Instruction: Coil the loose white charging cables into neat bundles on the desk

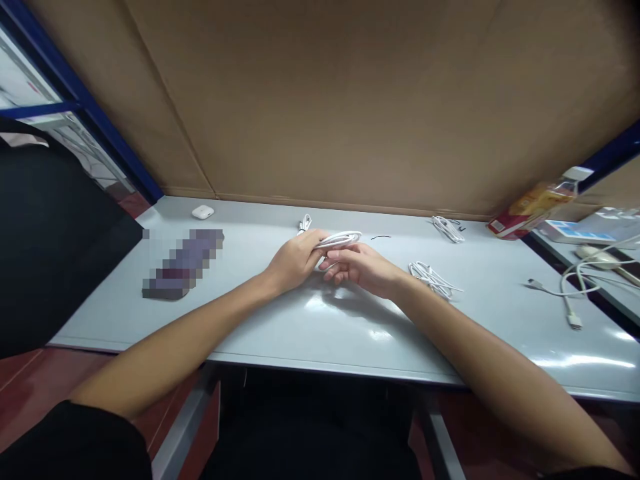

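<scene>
A coiled white cable [341, 239] is held just above the grey table [310, 320] near its middle. My left hand [295, 260] pinches the coil's left end, fingers closed round it. My right hand [363, 267] lies under and beside the coil, fingers curled against its loops. A loose end of white cable [304, 223] lies just behind my left hand.
Two other bundled white cables lie to the right, one [431, 279] near my right wrist, one [449, 228] by the cardboard wall. A white earbud case [203, 212] sits far left, a blurred dark object [183, 265] near it. A loose charging cable [570, 293] and a packet [530, 207] are at right.
</scene>
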### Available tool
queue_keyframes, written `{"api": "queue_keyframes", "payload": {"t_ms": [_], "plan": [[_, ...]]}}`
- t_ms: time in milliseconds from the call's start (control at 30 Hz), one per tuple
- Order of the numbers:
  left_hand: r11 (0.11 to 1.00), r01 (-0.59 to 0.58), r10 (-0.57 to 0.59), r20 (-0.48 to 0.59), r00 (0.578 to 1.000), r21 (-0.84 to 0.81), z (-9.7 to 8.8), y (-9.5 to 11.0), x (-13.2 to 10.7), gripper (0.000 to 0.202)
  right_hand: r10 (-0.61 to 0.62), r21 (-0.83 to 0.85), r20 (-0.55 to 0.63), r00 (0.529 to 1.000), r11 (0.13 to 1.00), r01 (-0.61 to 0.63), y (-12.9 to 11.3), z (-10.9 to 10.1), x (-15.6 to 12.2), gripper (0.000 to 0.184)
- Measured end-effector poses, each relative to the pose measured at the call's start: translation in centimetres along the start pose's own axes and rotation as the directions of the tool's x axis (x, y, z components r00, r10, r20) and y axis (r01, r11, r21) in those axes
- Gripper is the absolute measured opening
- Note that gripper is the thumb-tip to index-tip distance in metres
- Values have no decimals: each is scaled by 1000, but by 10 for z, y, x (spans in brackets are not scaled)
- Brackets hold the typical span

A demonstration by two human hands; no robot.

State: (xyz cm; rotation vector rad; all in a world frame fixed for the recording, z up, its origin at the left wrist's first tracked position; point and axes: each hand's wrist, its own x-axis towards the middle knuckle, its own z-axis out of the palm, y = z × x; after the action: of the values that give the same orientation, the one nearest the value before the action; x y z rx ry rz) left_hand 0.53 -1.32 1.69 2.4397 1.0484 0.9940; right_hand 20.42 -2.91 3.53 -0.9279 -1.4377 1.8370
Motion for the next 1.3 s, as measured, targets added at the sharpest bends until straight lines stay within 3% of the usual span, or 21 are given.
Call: {"api": "queue_keyframes", "payload": {"t_ms": [100, 200, 433, 800, 1067, 1300], "plan": [[984, -40, 42, -6, 999, 174, 2, -3, -2, 23, 33, 145, -74, 997, 989, -22, 6, 6, 2, 32], [966, -49, 45, 21, 999, 255, 6, -3, -4, 23, 36, 164, -114, 993, 986, -17, 10, 11, 2, 35], [998, -60, 59, 28, 998, 13, 9, -6, -1, 31, -13, 186, -101, 995, 982, 31, 10, 12, 2, 22], [992, -26, 59, 279, 958, -120, -9, 0, 2, 43, 12, 29, -72, 997, 1000, -10, 2, -3, 1, 24], [988, -18, 47, 187, 981, -152, -3, -10, 5, 42, 43, 25, -62, 997, 999, -41, -1, -13, 1, 26], [986, -11, 34, 141, 989, -166, 0, -2, 2, 41, -36, -61, -58, 998, 998, 32, -2, -15, 1, 35]]}}
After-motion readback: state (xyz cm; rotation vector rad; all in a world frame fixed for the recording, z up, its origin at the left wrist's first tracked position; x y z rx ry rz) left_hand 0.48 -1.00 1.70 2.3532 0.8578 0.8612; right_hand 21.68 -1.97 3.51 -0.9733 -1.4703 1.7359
